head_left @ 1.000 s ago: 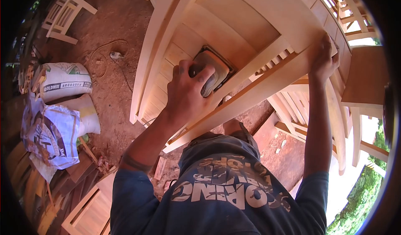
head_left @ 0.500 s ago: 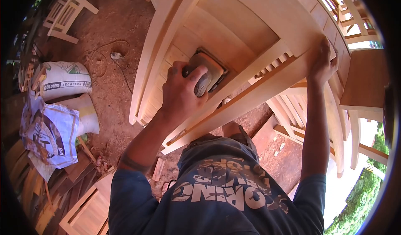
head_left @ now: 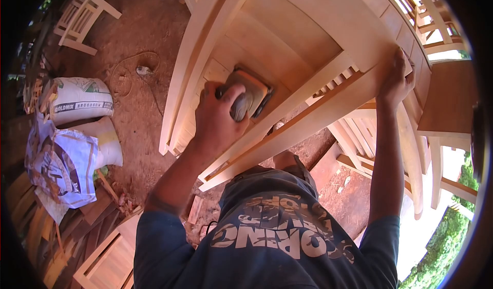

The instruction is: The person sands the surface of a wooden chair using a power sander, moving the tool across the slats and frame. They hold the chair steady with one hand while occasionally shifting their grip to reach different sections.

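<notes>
My left hand [head_left: 220, 113] is wrapped round a palm sander [head_left: 257, 92] with a square pad. The sander sits against the recessed panel [head_left: 280, 34] of a pale wooden furniture piece, close to its lower rail [head_left: 308, 88]. My palm and fingers hide part of the tool's body. Further right, my right hand [head_left: 395, 81] is closed over the edge of the wide curved board [head_left: 359, 29] of the same piece, thumb on the near side. Short slats [head_left: 334, 82] show in a gap between the two rails.
To the left lie filled sacks [head_left: 82, 99] and a crumpled printed sack [head_left: 61, 165]. A cord with a socket block [head_left: 144, 70] rests on the dirt floor. A slatted wooden piece [head_left: 82, 19] stands at upper left; wooden planks [head_left: 77, 227] are stacked at lower left.
My left hand has slid the sander slightly left and down across the panel. My right hand keeps its hold on the board's edge.
</notes>
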